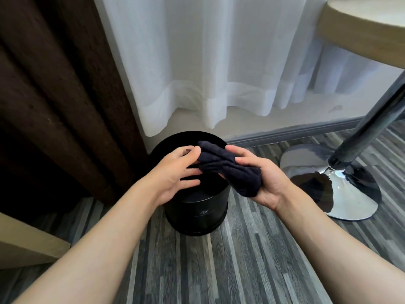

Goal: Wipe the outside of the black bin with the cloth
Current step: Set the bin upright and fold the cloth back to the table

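Note:
A round black bin [197, 212] stands upright on the floor below my hands, with a small pale logo on its front wall. Above its open top I hold a bunched dark navy cloth [232, 170]. My right hand [265, 181] cups the cloth's lower end in its palm, fingers curled round it. My left hand [175, 172] pinches the cloth's upper left end between thumb and fingertips, its other fingers spread. The cloth is in the air and not touching the bin's outer wall.
A dark brown curtain [54, 95] hangs at the left, close to the bin. White sheer curtains [208, 62] hang behind. A chrome table base [341, 189] and slanted pole [370, 126] stand at the right under a wooden tabletop [361, 29]. Grey striped plank floor [219, 260] lies in front.

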